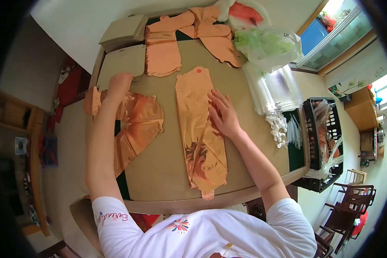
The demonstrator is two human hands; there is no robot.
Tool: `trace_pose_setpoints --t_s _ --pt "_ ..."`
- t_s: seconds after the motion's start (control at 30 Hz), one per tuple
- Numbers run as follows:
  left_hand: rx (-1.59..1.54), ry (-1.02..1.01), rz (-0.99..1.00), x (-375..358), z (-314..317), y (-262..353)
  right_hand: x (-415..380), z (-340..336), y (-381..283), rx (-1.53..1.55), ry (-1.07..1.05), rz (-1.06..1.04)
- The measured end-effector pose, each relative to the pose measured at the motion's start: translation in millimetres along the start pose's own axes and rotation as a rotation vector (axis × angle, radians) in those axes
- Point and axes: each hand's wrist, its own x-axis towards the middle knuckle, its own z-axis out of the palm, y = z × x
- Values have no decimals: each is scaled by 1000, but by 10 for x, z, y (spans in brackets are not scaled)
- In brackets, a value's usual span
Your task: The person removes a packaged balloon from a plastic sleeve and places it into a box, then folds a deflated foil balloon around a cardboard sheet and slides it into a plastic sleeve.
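A long flat rose-gold foil piece [200, 129] lies lengthwise on the table in front of me. My right hand [222, 112] rests on its right edge, fingers spread. To the left, my left hand [120, 84] is at the near edge of a grey-beige card [125, 63], just above another rose-gold foil piece [142, 114]. The fingertips of that hand are hidden, so what they hold, if anything, cannot be made out. More foil pieces [163, 49] lie at the far side of the table.
A stack of cards [124, 31] is at the far left. Clear plastic bags [277, 90], white ribbon bundles [277, 130] and thin white sticks [294, 131] lie on the right. Beyond the right edge stands a black crate [322, 142].
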Motion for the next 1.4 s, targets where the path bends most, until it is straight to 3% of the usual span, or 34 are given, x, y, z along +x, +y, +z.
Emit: trace_pose_setpoints --t_s 0.2,0.3,0.37,0.43,0.5,0.57,0.67,0.77,0.87,0.9,1.0,1.03,1.1,1.17,1.2,1.3,1.4 --pt "-50 136 -34 -20 44 38 -4 11 8 -5 37 -24" --pt "-53 323 -12 -88 -106 269 8 -23 -37 -90 93 -94" --pt "-30 477 187 -250 -329 683 63 -57 -244 294 80 187" --pt "97 482 408 -570 -602 1265 152 -131 -600 711 59 429" --pt "12 522 631 -861 -652 1722 322 -229 -911 1162 40 609" --pt "2 585 692 -1093 -626 2022 297 -217 -935 986 17 571" --pt "-121 584 561 -1378 -690 2200 199 -293 -1028 858 68 582" --pt "-589 611 141 -1902 -399 2237 58 -386 -926 917 188 634" --pt "-1659 234 -367 -2054 -304 2313 -97 -481 -953 1031 170 622" --pt "-1791 176 -332 -2018 -358 2347 -136 -475 -1074 1056 183 621" --pt "-1786 59 -461 -2007 -333 2253 -282 -294 -855 730 158 657" --pt "-1755 150 -512 -1980 -366 2207 -318 -320 -888 553 165 665" --pt "-1686 331 -605 -1859 -468 2027 -393 -388 -553 735 456 502" --pt "-1818 331 -706 -1579 -325 1394 -436 -581 -423 871 607 477" --pt "-1842 410 -712 -1385 -203 1066 -496 -672 -423 917 628 639" --pt "-1848 516 -759 -806 -89 380 -733 -638 -128 975 559 602" --pt "-1903 402 -798 -505 169 -55 -877 -512 -152 863 457 574"
